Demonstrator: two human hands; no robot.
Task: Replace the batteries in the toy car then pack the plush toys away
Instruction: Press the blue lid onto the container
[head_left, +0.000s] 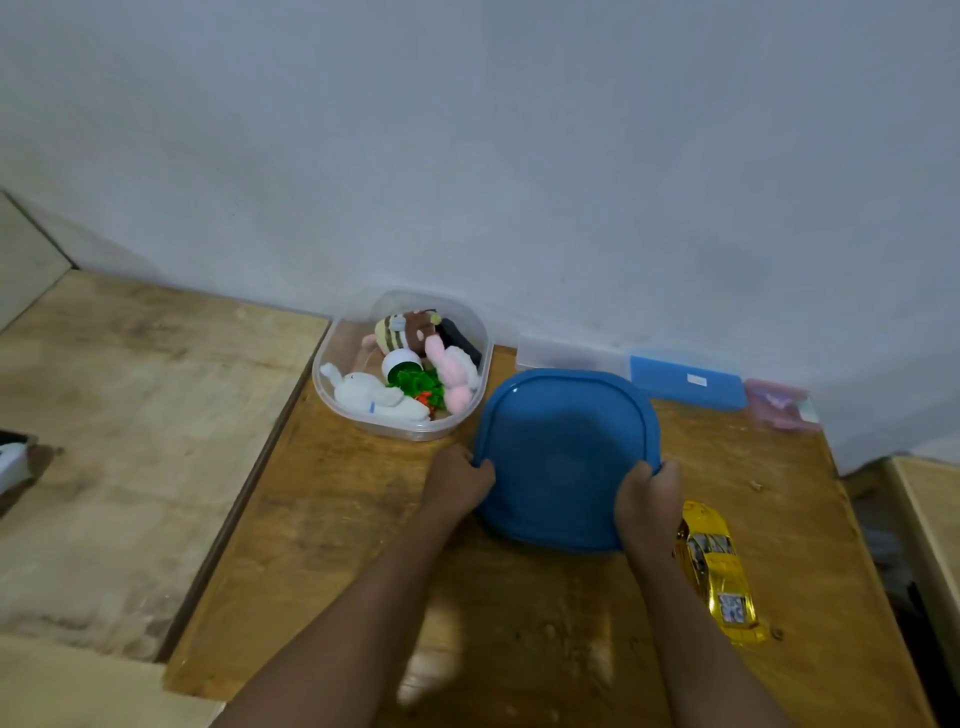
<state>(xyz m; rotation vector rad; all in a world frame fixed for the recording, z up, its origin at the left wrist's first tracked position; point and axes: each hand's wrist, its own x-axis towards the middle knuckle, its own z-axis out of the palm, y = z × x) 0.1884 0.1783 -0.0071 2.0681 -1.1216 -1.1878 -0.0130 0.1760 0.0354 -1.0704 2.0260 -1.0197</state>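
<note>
- Left hand (460, 475) and right hand (649, 501) each gripped a near edge of the blue lid (563, 457).
- Plush toys (410, 366) lay in the clear tub (332, 384), far left of the lid.
- Yellow toy car (719, 571) sat on the table (322, 545), just right of the right hand.

- lid (566, 457): plain mid-blue, with a darker blue line running round near its edge
- container (400, 430), far left: clear and colourless
- rabbit plush (363, 395): white
- pink plush (457, 379): pale pink all over
- striped plush (393, 335): cream with brown bands
- leafy piece (418, 384): bright green with a spot of orange, under a white cup (400, 361)
- toy car (719, 571), near right: glossy yellow, dark windows
- case (685, 382), far right: blue with a small white label
- bench (519, 623): honey-brown wood grain, worn in patches
</note>
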